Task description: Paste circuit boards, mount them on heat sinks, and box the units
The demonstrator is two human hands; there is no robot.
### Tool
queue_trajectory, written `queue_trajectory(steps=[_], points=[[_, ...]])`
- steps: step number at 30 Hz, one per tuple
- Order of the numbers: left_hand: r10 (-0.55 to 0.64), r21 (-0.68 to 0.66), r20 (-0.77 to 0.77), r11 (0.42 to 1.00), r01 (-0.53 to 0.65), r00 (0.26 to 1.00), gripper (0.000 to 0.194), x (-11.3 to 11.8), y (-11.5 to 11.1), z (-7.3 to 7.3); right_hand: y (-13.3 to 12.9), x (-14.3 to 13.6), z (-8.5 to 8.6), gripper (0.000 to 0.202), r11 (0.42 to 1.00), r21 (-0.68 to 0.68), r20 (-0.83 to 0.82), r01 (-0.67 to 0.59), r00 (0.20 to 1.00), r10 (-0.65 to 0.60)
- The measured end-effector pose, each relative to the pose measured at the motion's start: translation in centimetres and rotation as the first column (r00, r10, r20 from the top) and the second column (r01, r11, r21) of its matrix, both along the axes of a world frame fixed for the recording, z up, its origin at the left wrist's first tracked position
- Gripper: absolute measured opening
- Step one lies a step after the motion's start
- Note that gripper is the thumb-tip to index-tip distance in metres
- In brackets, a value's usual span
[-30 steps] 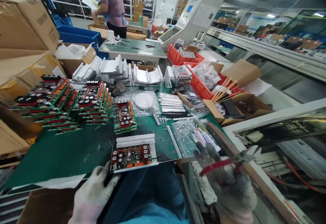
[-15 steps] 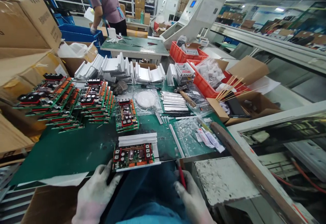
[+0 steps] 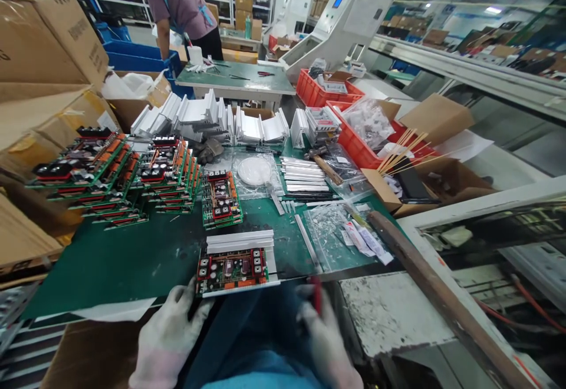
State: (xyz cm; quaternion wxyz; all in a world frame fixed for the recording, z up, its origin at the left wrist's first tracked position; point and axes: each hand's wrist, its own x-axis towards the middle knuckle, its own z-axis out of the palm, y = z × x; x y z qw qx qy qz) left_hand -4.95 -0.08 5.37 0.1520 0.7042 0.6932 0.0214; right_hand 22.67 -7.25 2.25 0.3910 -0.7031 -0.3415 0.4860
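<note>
A circuit board (image 3: 241,268) with red, black and orange parts sits in a silvery aluminium heat sink (image 3: 241,240) at the front edge of the green table. My left hand (image 3: 170,336), in a whitish glove, grips the left end of the heat sink between thumb and fingers. On the right, my gloved right hand (image 3: 325,333) is closed round a red-handled tool (image 3: 317,296), held upright just off the table edge. Motion smears this hand and the tool, so the tool's exact kind does not show. Just behind the heat sink lies another board (image 3: 221,197).
Stacked circuit boards (image 3: 170,177) stand at left. Heat sinks (image 3: 260,127) line the back. Metal strips (image 3: 305,177), a hammer (image 3: 327,168) and a plastic bag (image 3: 329,230) lie right of centre. Red crates (image 3: 360,147) and a brown bar (image 3: 424,277) are farther right. A co-worker (image 3: 181,3) bends over a blue bin.
My right hand and the red-handled tool have shifted slightly and blurred. My left hand stays at the heat sink. The co-worker's arm has reached down into the blue bin.
</note>
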Motion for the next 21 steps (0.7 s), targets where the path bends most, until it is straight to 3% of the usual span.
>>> queue_trajectory(steps=[2, 3, 4, 7, 8, 10, 12, 14, 16, 18, 21], points=[[-0.005, -0.002, 0.0, 1.0, 0.005, 1.0, 0.047, -0.1, 0.0, 0.0, 0.0, -0.5, 0.5, 0.034, 0.962, -0.038, 0.032, -0.27, 0.962, 0.272], [-0.006, -0.005, -0.003, 1.0, 0.006, 1.0, 0.047, -0.2, 0.1, 0.0, 0.0, -0.6, 0.7, 0.033, 0.948, -0.048, 0.043, -0.316, 0.947, 0.318], [-0.005, -0.009, -0.008, 1.0, 0.005, 1.0, 0.047, -0.2, 0.1, 0.1, 0.0, -0.6, 0.8, 0.034, 0.958, -0.05, 0.05, -0.282, 0.957, 0.284], [-0.01, -0.018, -0.021, 1.0, 0.01, 1.0, 0.045, -0.3, 0.1, 0.2, 0.1, -0.7, 0.9, 0.043, 0.999, -0.036, 0.068, -0.01, 0.998, 0.012], [-0.014, -0.017, -0.026, 1.0, 0.014, 1.0, 0.045, -0.2, 0.1, 0.3, 0.2, -0.8, 1.0, 0.043, 0.999, -0.035, 0.082, -0.002, 0.997, 0.004], [-0.017, -0.019, -0.048, 1.0, 0.016, 0.999, 0.045, 0.0, 0.1, 0.4, 0.3, -1.1, 1.7, 0.037, 0.984, -0.057, 0.129, -0.168, 0.976, 0.174], [-0.019, -0.045, -0.084, 0.999, 0.015, 0.996, 0.045, 0.2, 0.1, 0.7, 0.4, -1.4, 3.0, 0.028, 0.92, -0.115, 0.164, -0.374, 0.907, 0.389], [-0.028, -0.085, -0.11, 0.996, 0.019, 0.994, 0.046, 0.4, 0.1, 1.0, 0.5, -1.2, 4.7, 0.026, 0.876, -0.164, 0.182, -0.453, 0.859, 0.479], [-0.039, -0.107, -0.106, 0.994, 0.027, 0.994, 0.048, 0.4, 0.2, 1.2, 0.9, -0.1, 6.0, 0.029, 0.899, -0.131, 0.271, -0.418, 0.857, 0.438], [-0.031, -0.114, -0.087, 0.993, 0.021, 0.996, 0.051, 0.3, 0.2, 1.3, 1.8, 1.9, 6.6, 0.033, 0.944, -0.006, 0.47, -0.331, 0.832, 0.294], [0.011, -0.108, -0.078, 0.994, -0.02, 0.997, 0.055, 0.1, 0.1, 1.1, 4.0, 6.1, 5.9, 0.034, 0.946, 0.172, 0.777, -0.274, 0.628, 0.04]])
